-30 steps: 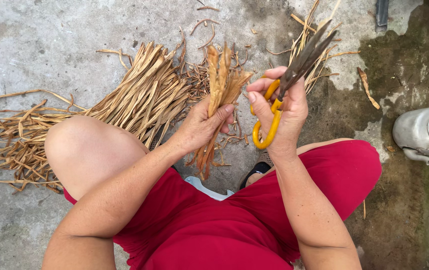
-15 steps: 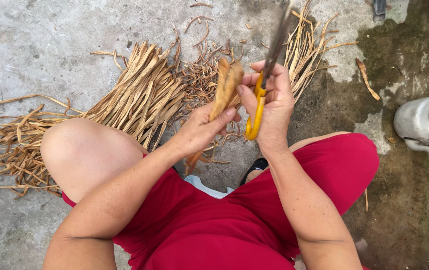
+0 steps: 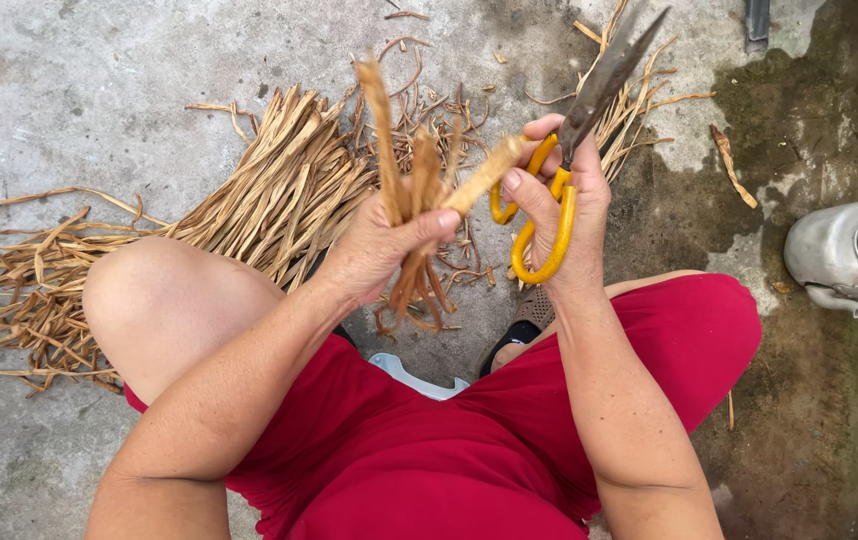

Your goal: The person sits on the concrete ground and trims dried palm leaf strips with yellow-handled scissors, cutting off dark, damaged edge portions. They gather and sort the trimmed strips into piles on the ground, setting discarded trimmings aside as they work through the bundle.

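Observation:
My left hand [image 3: 381,245] grips a small bundle of dried tan plant strips [image 3: 417,180], held upright above my lap with ends sticking out above and below the fist. My right hand [image 3: 561,205] holds yellow-handled scissors [image 3: 569,130], fingers through the loops, dark blades pointing up and away to the right. Its fingertips touch one pale strip that leans over from the bundle. Both hands sit close together over my red shorts [image 3: 429,450].
A large pile of dried strips [image 3: 249,210] lies on the concrete ground beyond my left knee, with more strips [image 3: 639,90] behind the scissors. A metal kettle [image 3: 849,255] stands at the right edge. Short cut scraps litter the ground.
My left hand has raised the bundle and turned it more upright. The right hand with the scissors has shifted slightly right, blades tilting outward.

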A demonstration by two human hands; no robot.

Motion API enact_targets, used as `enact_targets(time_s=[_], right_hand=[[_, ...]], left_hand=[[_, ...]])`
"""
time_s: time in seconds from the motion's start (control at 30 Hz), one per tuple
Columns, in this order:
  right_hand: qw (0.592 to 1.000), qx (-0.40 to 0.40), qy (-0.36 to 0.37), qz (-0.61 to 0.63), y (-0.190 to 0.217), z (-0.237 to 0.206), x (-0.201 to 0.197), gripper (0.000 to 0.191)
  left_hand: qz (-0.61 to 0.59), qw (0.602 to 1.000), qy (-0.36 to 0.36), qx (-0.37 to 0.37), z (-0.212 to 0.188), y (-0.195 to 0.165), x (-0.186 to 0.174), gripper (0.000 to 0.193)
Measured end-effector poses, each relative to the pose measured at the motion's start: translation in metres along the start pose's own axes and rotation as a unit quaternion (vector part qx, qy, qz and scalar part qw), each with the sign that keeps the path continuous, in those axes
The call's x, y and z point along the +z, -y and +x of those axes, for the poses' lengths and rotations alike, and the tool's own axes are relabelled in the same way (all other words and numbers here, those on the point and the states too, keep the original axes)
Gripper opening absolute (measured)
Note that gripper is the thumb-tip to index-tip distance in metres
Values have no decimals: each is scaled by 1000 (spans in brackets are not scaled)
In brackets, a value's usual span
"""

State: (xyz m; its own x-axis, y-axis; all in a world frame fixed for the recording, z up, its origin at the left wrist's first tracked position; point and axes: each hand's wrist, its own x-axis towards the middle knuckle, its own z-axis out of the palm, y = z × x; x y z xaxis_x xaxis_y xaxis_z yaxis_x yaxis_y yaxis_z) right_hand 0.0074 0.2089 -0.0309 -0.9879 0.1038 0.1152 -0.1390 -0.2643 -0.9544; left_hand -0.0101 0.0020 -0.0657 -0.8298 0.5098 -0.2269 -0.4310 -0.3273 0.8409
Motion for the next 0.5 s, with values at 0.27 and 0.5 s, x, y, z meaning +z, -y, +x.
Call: enact_targets(time_s=[0.27, 0.5], right_hand=[[966, 46, 100, -236, 7, -3, -9, 55], [940, 80, 120, -309, 9, -7, -12, 53]], left_hand=[[186, 966, -115, 140, -4, -31, -19, 19], [290, 941, -124, 121, -8, -43, -21, 22]])
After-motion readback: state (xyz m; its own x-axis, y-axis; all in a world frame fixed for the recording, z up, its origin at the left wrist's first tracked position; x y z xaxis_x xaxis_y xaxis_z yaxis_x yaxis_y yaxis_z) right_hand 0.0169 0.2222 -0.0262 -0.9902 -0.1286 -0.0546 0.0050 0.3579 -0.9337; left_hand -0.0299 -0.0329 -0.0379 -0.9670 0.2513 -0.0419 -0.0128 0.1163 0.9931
